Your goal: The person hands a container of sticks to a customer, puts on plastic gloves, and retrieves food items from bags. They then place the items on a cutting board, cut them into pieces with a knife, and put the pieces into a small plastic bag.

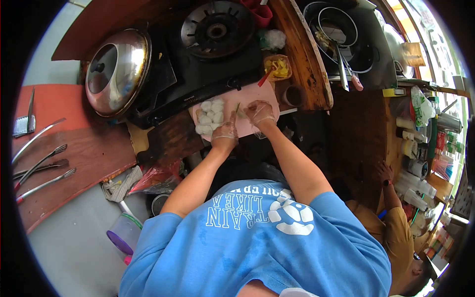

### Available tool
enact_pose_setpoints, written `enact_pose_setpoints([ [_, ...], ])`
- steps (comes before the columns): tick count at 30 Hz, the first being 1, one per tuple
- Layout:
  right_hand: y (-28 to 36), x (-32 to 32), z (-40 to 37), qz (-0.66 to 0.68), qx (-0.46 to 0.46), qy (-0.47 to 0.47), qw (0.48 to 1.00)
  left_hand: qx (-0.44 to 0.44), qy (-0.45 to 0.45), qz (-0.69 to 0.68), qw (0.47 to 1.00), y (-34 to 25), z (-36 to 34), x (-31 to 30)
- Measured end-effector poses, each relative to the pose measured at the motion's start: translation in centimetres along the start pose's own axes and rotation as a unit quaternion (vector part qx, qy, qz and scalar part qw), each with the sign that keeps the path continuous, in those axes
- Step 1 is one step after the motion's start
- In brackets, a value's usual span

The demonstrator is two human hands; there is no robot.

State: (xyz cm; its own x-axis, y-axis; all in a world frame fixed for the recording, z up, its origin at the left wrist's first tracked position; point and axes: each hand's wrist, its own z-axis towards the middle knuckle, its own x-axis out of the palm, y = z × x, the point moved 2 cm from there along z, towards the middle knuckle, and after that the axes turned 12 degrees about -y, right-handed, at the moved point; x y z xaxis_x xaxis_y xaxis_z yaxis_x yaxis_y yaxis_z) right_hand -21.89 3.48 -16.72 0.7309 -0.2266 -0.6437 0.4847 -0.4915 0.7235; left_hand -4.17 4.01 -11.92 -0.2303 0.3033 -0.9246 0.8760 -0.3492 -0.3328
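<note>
A pink cutting board [253,94] lies just in front of my body, under both hands. Several white, rounded balls [210,116] are grouped on its left part. My left hand [226,132], in a clear plastic glove, is closed beside the balls, with its fingertips close to a thin green strip [237,106]. Also gloved, my right hand [261,114] has its fingers curled together over the board, facing the left hand. What sits between the fingers of either hand is too small to make out.
Beyond the board stands a black gas stove [198,79] with a burner [216,30] and a lidded pan [118,72]. A tub of yellow pieces [277,67] sits at the right. Tongs and forks [44,168] lie left. Another person's arm [391,198] rests at right.
</note>
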Motion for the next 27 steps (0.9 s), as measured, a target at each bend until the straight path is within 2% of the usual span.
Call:
enact_pose_setpoints([
  [1, 0.4, -0.4, -0.6, 0.049, -0.031, -0.024, 0.998, 0.001, 0.002, 0.002, 1.0, -0.2, -0.3, -0.2],
  [2, 0.3, -0.4, -0.9, 0.049, -0.03, -0.024, 0.998, -0.004, 0.006, 0.002, 1.0, -0.6, -0.5, -0.4],
  [4, 0.6, -0.6, -1.1, 0.015, -0.115, -0.048, 0.992, -0.008, 0.009, 0.002, 1.0, -1.1, -0.7, -0.3],
  [8, 0.1, -0.4, -1.2, 0.038, -0.115, -0.039, 0.992, -0.017, -0.018, 0.0, 1.0, -0.4, -1.4, 1.8],
  [10, -0.1, -0.5, -1.1, 0.03, -0.077, -0.027, 0.996, -0.004, -0.018, -0.002, 1.0, 0.1, -1.6, 3.3],
  [12, -0.8, -0.4, -1.1, 0.041, -0.062, -0.025, 0.997, 0.033, -0.055, 0.025, 0.998, 0.0, -1.6, 4.1],
  [15, -2.1, -0.1, -1.0, 0.074, -0.051, -0.034, 0.995, 0.04, -0.096, 0.006, 0.995, -0.2, -1.1, 4.6],
  [17, -2.0, -0.3, -1.2, 0.096, -0.056, -0.04, 0.993, 0.017, -0.087, -0.015, 0.996, -0.2, -0.9, 4.4],
  [19, -0.8, -1.0, -1.1, 0.047, 0.047, 0.001, 0.998, -0.005, -0.082, -0.033, 0.996, -0.2, -0.5, 4.0],
  [20, -1.2, -0.6, -1.0, 0.048, 0.048, 0.001, 0.998, 0.011, -0.102, -0.044, 0.994, -0.6, -0.9, 3.8],
  [21, -1.8, 0.0, -1.1, 0.106, 0.08, -0.003, 0.991, 0.026, -0.119, -0.056, 0.991, -0.9, -1.3, 3.7],
  [22, -2.4, 0.3, -1.4, 0.162, 0.112, -0.005, 0.98, 0.024, -0.116, -0.055, 0.991, -1.5, -1.7, 3.8],
  [24, -5.7, 3.0, -1.1, 0.181, 0.1, -0.013, 0.978, 0.021, -0.034, 0.012, 0.999, -2.2, -1.9, 3.7],
  [26, -6.4, 3.5, -1.1, 0.197, 0.09, -0.025, 0.976, 0.023, -0.035, 0.004, 0.999, -2.0, -1.6, 4.3],
  [27, -6.2, 3.2, -1.2, 0.2, 0.118, -0.019, 0.972, 0.023, -0.04, -0.006, 0.999, -2.1, -1.6, 4.6],
])
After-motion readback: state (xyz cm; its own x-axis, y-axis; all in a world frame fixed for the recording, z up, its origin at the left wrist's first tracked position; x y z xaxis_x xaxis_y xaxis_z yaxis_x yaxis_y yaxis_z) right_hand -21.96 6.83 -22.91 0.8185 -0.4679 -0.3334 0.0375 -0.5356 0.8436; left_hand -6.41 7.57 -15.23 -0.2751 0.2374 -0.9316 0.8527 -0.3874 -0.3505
